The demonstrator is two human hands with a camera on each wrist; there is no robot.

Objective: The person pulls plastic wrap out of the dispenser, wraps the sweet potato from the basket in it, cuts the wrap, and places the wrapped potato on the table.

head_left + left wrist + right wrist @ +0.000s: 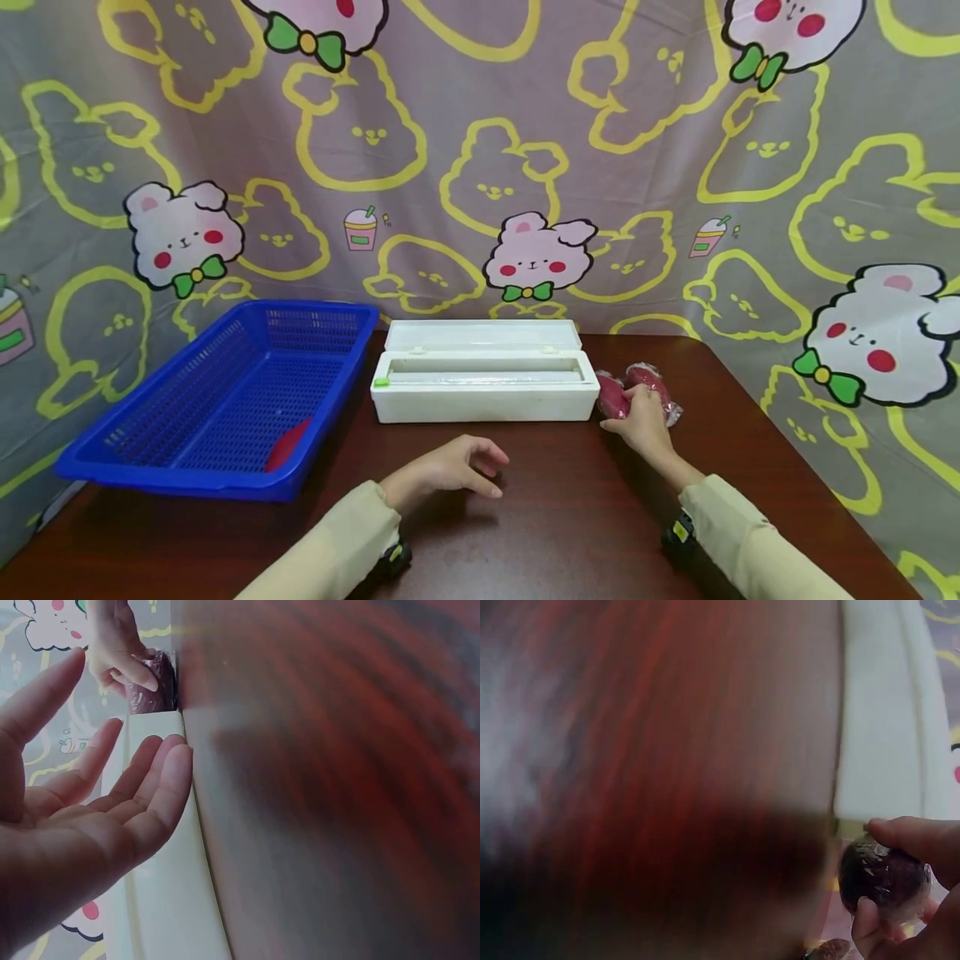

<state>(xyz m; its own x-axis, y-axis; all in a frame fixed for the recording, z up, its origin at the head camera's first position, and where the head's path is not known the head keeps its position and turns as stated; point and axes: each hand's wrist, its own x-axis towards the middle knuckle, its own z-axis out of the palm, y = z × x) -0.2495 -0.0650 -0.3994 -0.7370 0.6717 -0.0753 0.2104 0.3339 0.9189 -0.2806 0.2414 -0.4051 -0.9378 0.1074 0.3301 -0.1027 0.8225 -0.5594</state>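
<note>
In the head view my right hand (643,421) is at two dark red, oblong pieces wrapped in clear film, beside the right end of a white film dispenser box. It grips the nearer-left wrapped piece (612,395); the other wrapped piece (651,388) lies just to its right. The right wrist view shows thumb and fingertips around the shiny wrapped piece (885,879). My left hand (450,468) hovers over the table in front of the box, holding nothing. Its fingers are spread and loosely bent, as the left wrist view shows too.
The white dispenser box (480,405) has its lid raised, a film roll (487,377) inside and a green slider (382,382) at its left. A blue basket (180,482) with a red piece (288,446) stands at left. A patterned curtain (450,100) hangs behind the brown table (540,517).
</note>
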